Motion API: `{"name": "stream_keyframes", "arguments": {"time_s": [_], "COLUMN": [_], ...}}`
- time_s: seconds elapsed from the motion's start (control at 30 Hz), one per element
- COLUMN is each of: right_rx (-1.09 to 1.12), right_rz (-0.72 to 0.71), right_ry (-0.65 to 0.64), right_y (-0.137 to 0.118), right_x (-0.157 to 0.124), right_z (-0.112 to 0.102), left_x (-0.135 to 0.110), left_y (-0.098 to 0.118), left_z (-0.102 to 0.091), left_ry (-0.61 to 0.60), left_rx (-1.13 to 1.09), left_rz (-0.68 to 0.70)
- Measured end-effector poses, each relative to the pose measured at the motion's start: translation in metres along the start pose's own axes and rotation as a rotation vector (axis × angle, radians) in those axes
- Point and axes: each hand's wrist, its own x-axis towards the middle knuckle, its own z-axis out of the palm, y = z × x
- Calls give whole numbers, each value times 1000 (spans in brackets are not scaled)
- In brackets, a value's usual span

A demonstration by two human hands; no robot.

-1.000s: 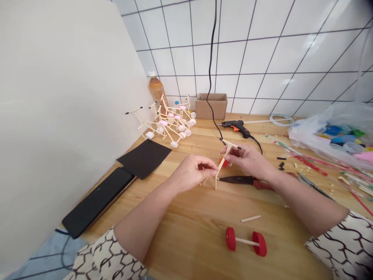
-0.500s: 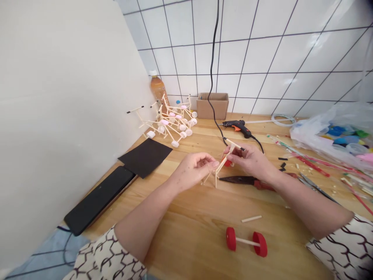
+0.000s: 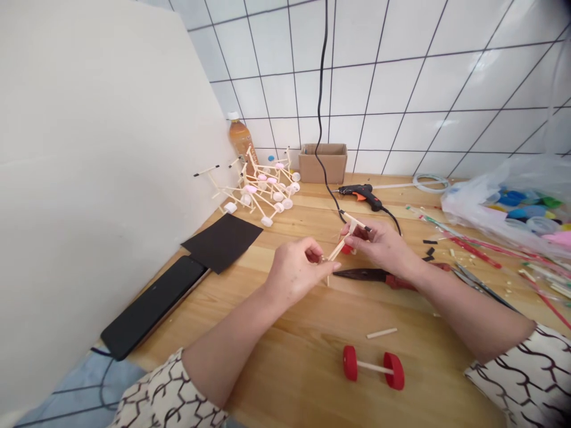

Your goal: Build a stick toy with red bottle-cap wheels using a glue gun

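Note:
Both hands hold a small frame of thin wooden sticks (image 3: 344, 239) just above the wooden table (image 3: 285, 351). My left hand (image 3: 300, 270) is closed, pinching the frame's lower end. My right hand (image 3: 379, 242) is closed on its upper end, where a black-tipped stick crosses; a bit of red shows behind the frame. Dark pliers with red handles (image 3: 372, 275) lie right under my right hand. A pair of red wheels on a stick axle (image 3: 373, 368) lies nearer to me, with a loose short stick (image 3: 382, 333) beside it.
Finished stick models with pale wheels (image 3: 261, 190) are piled at the back left by a bottle (image 3: 239, 137). A glue gun (image 3: 362, 194), its hanging cord and a cardboard box (image 3: 323, 161) sit at the back. Black sheet (image 3: 222, 240) and phone (image 3: 151, 306) left; bag of caps (image 3: 513, 202) and straws right.
My left hand has closed in on the stick frame and shifted a little to the right. The right hand stays on the frame's upper end.

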Motion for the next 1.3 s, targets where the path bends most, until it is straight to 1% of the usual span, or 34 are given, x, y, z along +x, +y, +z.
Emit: {"name": "stream_keyframes", "arguments": {"time_s": [0.2, 0.57, 0.77, 1.0, 1.1, 1.3], "right_rx": [-12, -7, 0, -52, -48, -70], "right_rz": [-7, -11, -14, -35, -19, 22], "right_ry": [15, 36, 51, 70, 77, 67], "right_y": [0, -3, 0, -6, -6, 1], "right_x": [0, -1, -1, -3, -4, -5], "right_z": [1, -1, -2, -5, -5, -2], "left_x": [-3, -4, -3, -4, -5, -5], "left_y": [4, 8, 9, 10, 9, 5], "left_z": [1, 3, 5, 5, 6, 7], "left_ry": [17, 40, 56, 72, 89, 105], "left_rx": [79, 136, 186, 199, 226, 242], "left_rz": [35, 63, 98, 122, 150, 183]}}
